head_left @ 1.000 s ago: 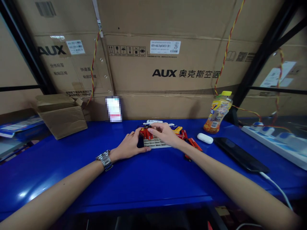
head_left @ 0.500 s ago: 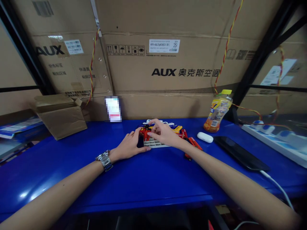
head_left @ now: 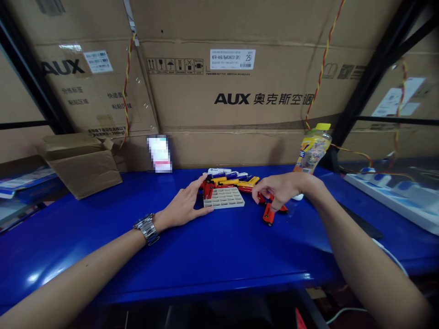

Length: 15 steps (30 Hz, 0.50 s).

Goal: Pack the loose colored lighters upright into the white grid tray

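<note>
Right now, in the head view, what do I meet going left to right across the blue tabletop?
Brown cardboard box → left hand → off-white rectangular gridded tray → right hand → clear plastic bottle with a yellow cap → long white power strip.

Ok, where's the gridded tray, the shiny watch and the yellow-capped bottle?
Gridded tray [head_left: 225, 197]: head view, middle of its grid.
Shiny watch [head_left: 147, 228]: head view, on its metal band.
Yellow-capped bottle [head_left: 313, 148]: head view, on its body below the cap.
</note>
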Motion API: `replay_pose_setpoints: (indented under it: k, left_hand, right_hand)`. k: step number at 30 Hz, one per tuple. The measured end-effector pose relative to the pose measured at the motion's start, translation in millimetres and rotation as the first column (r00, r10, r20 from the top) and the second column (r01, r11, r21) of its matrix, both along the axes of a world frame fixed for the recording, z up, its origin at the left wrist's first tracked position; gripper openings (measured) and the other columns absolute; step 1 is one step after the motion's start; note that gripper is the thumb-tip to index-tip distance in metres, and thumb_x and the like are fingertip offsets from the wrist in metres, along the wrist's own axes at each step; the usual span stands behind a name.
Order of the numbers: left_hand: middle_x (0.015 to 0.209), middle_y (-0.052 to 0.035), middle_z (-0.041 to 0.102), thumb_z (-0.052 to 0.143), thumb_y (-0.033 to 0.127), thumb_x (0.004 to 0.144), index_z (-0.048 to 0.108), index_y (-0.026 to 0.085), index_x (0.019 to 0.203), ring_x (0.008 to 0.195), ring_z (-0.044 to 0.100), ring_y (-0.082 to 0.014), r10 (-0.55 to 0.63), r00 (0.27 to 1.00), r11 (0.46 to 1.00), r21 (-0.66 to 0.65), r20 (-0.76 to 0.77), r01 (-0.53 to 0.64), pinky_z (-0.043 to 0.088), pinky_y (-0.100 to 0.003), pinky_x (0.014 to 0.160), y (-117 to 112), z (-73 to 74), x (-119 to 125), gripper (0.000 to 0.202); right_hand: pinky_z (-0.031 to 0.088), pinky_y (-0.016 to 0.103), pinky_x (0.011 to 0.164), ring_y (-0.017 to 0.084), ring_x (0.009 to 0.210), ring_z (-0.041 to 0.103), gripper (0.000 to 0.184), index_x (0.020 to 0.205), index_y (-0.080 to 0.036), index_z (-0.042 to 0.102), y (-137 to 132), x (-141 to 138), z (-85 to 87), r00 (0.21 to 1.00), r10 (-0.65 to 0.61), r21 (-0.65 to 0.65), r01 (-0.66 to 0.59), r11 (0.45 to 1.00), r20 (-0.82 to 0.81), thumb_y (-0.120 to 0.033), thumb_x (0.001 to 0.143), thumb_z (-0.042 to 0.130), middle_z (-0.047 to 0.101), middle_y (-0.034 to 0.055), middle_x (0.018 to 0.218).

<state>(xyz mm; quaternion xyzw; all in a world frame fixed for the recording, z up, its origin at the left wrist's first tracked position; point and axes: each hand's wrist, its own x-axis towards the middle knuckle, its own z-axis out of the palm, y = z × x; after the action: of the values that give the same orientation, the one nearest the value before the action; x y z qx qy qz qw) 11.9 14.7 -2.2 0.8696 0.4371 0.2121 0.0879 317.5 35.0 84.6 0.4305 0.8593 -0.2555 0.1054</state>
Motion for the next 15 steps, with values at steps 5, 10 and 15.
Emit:
replay_pose_setpoints:
  k: [5, 10, 15]
  left_hand:
    - [0.151, -0.0130, 0.031, 0.049, 0.061, 0.087, 0.009, 0.029, 0.148, 0.128, 0.043, -0.0357, -0.020, 0.999, 1.000, 0.014, -0.028, 0.020, 0.040, -0.056, 0.099, 0.7, -1.3, -1.0, 0.079]
    - [0.147, -0.0186, 0.035, 0.050, 0.061, 0.085, 0.009, 0.021, 0.146, 0.128, 0.044, -0.0358, 0.012, 1.000, 1.000, -0.009, -0.022, -0.012, 0.038, -0.054, 0.102, -0.3, -1.5, -0.3, 0.083]
    - [0.151, -0.0205, 0.029, 0.051, 0.062, 0.085, -0.001, 0.020, 0.148, 0.132, 0.040, -0.0365, 0.004, 1.000, 1.000, 0.017, 0.000, -0.004, 0.035, -0.054, 0.105, 0.6, -3.8, -0.6, 0.092]
  right_hand:
    - [0.026, 0.024, 0.042, 0.009, 0.041, 0.041, 0.029, 0.071, -0.023, 0.066, 5.8, -3.9, -17.8, 0.999, -0.036, -0.060, 0.034, 0.998, -0.027, -0.010, 0.047, 0.076, 0.049, -0.0087, 0.052]
    - [0.023, 0.024, 0.041, 0.008, 0.037, 0.038, 0.024, 0.060, -0.022, 0.064, 6.0, -9.9, -24.2, 0.994, -0.052, -0.072, 0.045, 0.996, -0.100, -0.009, 0.044, 0.076, 0.048, -0.0094, 0.046]
    - [0.035, 0.023, 0.051, 0.010, 0.055, 0.050, 0.014, 0.071, -0.020, 0.067, -2.4, -20.6, -11.8, 0.965, 0.079, 0.003, -0.081, 0.997, -0.250, -0.015, 0.058, 0.072, 0.058, -0.0048, 0.062]
